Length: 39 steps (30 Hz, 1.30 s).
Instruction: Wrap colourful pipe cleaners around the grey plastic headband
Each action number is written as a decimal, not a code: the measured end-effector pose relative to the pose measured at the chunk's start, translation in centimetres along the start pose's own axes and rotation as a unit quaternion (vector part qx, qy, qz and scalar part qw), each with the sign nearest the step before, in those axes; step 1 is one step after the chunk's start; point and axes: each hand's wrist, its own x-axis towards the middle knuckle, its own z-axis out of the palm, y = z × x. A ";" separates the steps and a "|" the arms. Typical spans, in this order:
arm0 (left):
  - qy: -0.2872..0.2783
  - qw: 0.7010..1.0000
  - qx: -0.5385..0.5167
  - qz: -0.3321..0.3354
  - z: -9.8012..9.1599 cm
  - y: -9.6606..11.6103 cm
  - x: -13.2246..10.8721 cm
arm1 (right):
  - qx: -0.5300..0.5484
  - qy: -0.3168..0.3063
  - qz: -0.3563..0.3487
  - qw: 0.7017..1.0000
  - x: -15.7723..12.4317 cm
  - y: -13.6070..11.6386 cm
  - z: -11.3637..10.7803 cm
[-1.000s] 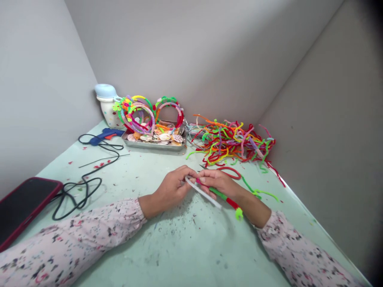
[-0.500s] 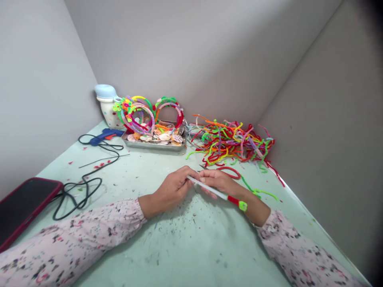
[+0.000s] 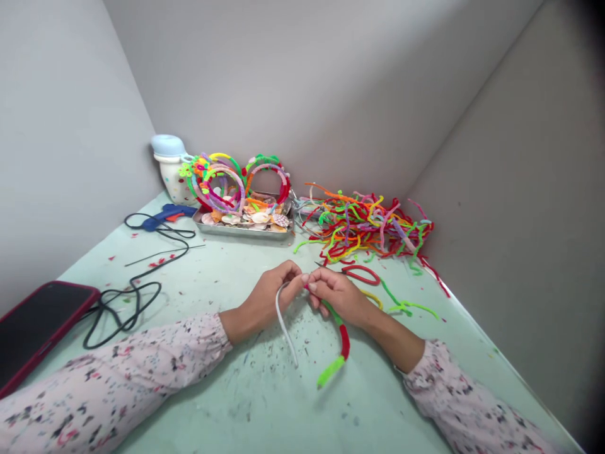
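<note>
Between both hands is a headband (image 3: 285,328), curved with its two ends hanging down. Its left end is bare and white; the right end is wrapped in green and red pipe cleaner (image 3: 345,343). My left hand (image 3: 269,293) is closed, its thumb and fingertips pinching the band near its top. My right hand (image 3: 343,293) is closed too, gripping the band just beside the left fingertips. A small red-pink bit shows between the fingertips, and the fingers hide the rest of the band's top. Red-handled scissors (image 3: 362,274) lie just behind my right hand.
A metal tray (image 3: 241,232) holds seashells, with several finished headbands (image 3: 227,189) on it. Tangled pipe cleaners (image 3: 373,224) lie back right. On the left are a blue glue gun (image 3: 165,217), a black cord (image 3: 137,284), a phone (image 3: 47,328) and a lidded white cup (image 3: 172,173).
The headband has turned: it was seen nearly edge-on, slanting to the right, and now its ends hang apart toward me. Both hands have shifted their grip slightly, fingertips meeting at the top.
</note>
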 end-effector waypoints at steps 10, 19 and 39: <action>-0.013 0.998 0.059 -0.005 0.0 -0.1 0.2 | -0.009 0.014 -0.002 1.000 0.1 -0.2 0.1; -0.015 0.995 0.092 0.019 0.1 -0.9 0.2 | 0.018 0.010 0.005 1.000 0.1 -0.3 -0.2; -0.065 0.997 -0.033 0.021 -0.1 -1.3 0.2 | 0.024 0.018 -0.003 1.000 0.1 -0.1 -0.1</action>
